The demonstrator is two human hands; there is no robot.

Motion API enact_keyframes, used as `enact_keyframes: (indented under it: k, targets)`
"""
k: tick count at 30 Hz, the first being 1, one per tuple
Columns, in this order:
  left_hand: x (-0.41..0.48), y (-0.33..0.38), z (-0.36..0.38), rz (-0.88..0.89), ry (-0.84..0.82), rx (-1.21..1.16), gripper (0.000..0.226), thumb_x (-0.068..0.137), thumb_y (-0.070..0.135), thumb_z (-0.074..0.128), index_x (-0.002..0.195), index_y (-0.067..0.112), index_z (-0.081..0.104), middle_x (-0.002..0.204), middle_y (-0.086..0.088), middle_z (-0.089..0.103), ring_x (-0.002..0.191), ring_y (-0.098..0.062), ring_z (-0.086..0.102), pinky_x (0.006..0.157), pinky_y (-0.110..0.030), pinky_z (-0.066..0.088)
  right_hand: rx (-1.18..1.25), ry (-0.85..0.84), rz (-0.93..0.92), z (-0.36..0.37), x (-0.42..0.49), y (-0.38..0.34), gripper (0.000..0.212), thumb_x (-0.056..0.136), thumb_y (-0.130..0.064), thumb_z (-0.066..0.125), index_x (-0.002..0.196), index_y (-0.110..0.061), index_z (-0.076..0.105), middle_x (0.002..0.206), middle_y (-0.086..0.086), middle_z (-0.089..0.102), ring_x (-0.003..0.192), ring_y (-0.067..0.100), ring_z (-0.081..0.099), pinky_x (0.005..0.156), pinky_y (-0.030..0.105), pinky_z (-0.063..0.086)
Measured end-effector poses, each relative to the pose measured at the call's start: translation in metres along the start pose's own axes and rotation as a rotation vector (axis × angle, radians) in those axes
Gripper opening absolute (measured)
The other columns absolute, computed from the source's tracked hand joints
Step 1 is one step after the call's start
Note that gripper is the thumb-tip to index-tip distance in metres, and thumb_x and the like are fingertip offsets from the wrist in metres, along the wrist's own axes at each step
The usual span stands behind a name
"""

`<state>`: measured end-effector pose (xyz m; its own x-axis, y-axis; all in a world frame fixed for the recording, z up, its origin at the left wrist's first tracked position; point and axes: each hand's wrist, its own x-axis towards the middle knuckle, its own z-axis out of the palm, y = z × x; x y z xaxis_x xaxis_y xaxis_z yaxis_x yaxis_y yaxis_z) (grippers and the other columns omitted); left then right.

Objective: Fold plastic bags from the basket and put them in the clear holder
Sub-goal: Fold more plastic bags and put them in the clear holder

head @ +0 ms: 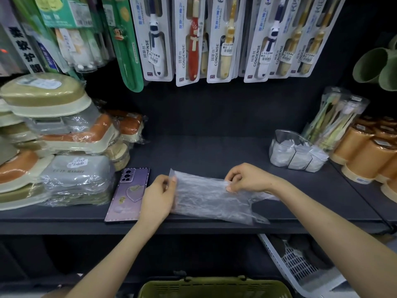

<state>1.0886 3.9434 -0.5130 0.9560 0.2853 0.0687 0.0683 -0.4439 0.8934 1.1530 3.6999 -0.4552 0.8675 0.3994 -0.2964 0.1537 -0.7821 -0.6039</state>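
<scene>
Dark shelf (214, 151): working surface. One plastic bag (204, 198) lies nearly flat on it, handles trailing right, near corner close to the front lip.

Risks, as I judge them:
- The film is thin and slick. If I fold it with air trapped inside, it will likely spring open, or creep over the lip towards the green basket (214, 287) below.
- Clear holder (281, 134), back right, well apart from the bag, looks packed; its folded bags lean out at the right. Pushing another in could spill them.
- Phone (129, 196) lies just beside my left hand (156, 196); a sideways sweep would knock it.

Fingers:
- Left hand: thumb and fingers (173, 179) nearly closed, pinching the bag's left edge, top corner lifted off the shelf.
- Right hand (247, 177): curled, fingertips (229, 187) nipping the upper edge near mid-bag. I can't tell whether it has one layer or both.
</scene>
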Motion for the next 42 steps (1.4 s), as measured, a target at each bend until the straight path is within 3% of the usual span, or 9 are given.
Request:
enact_keyframes:
  k: [3,8,17,21,23,25,28,32,42]
  targets:
    - [0.001,0.001,0.000,0.027,0.012,0.081,0.012,0.097,0.029,0.052,0.095,0.017,0.053,0.066,-0.003,0.063,0.061,-0.025,0.064,0.060,-0.051,0.056,0.038,0.006,0.025,0.004,0.005,0.004,0.014,0.080,-0.019,0.077,0.090,-0.013,0.069,0.067,-0.010,0.066,0.071,0.008,0.063,0.089,0.036,0.051]
    - [0.000,0.001,0.000,0.073,0.039,0.208,0.015,0.094,0.012,0.056,0.109,0.011,0.052,0.066,-0.001,0.058,0.060,-0.018,0.058,0.060,-0.037,0.049,0.205,0.011,0.079,0.001,0.008,0.012,0.011,0.081,-0.027,0.077,0.086,-0.017,0.075,0.087,-0.006,0.074,0.090,0.007,0.067,0.088,0.024,0.051]
    - [-0.002,0.003,-0.005,-0.023,0.055,0.122,0.028,0.093,0.016,0.057,0.120,0.008,0.051,0.078,-0.004,0.065,0.066,-0.022,0.062,0.069,-0.041,0.051,0.127,0.105,0.074,0.009,0.018,0.014,0.008,0.082,-0.018,0.075,0.081,-0.010,0.077,0.076,-0.005,0.071,0.072,0.003,0.062,0.071,0.017,0.049]
    - [-0.007,0.008,-0.008,0.381,0.221,0.579,0.025,0.090,0.020,0.056,0.109,0.005,0.063,0.095,-0.011,0.065,0.081,-0.034,0.060,0.067,-0.038,0.046,0.108,0.103,0.063,0.009,0.019,0.014,0.010,0.082,-0.017,0.075,0.081,-0.008,0.077,0.078,-0.004,0.073,0.072,0.002,0.063,0.070,0.017,0.049]
    - [-0.007,0.002,-0.001,0.600,0.116,0.636,0.035,0.090,0.027,0.044,0.103,0.006,0.068,0.102,-0.012,0.067,0.086,-0.035,0.062,0.078,-0.037,0.050,0.101,0.100,0.062,0.009,0.020,0.015,0.010,0.083,-0.017,0.074,0.079,-0.009,0.077,0.073,-0.008,0.071,0.069,-0.002,0.062,0.065,0.013,0.046]
    - [-0.006,-0.005,0.009,0.666,-0.114,0.651,0.048,0.095,0.037,0.035,0.114,0.009,0.068,0.120,-0.009,0.066,0.112,-0.034,0.061,0.105,-0.035,0.041,0.096,0.098,0.061,0.008,0.020,0.015,0.010,0.084,-0.018,0.074,0.080,-0.009,0.077,0.072,-0.011,0.070,0.069,-0.003,0.062,0.066,0.014,0.046]
    - [-0.003,-0.006,0.016,0.589,-0.308,0.666,0.088,0.091,0.067,-0.001,0.142,0.014,0.046,0.150,0.000,0.040,0.144,-0.017,0.026,0.116,-0.025,0.007,0.082,0.095,0.059,0.007,0.022,0.014,0.011,0.084,-0.017,0.072,0.085,-0.007,0.077,0.076,-0.010,0.070,0.074,0.001,0.063,0.075,0.020,0.051]
    - [0.004,-0.006,0.018,0.472,-0.413,0.811,0.121,0.058,0.080,-0.034,0.154,0.021,0.008,0.160,0.007,0.003,0.138,-0.001,-0.014,0.110,-0.016,-0.013,0.058,0.083,0.057,0.007,0.022,0.013,0.010,0.085,-0.016,0.071,0.086,-0.008,0.077,0.074,-0.014,0.067,0.075,0.001,0.062,0.082,0.025,0.052]
    - [0.002,-0.008,0.021,0.421,-0.435,0.908,0.122,0.051,0.080,-0.038,0.153,0.020,-0.009,0.161,0.001,-0.012,0.137,-0.004,-0.023,0.111,-0.023,-0.017,0.123,0.091,0.102,-0.004,0.014,0.012,0.020,0.089,-0.025,0.067,0.094,-0.008,0.075,0.098,-0.002,0.073,0.098,0.012,0.065,0.093,0.030,0.051]
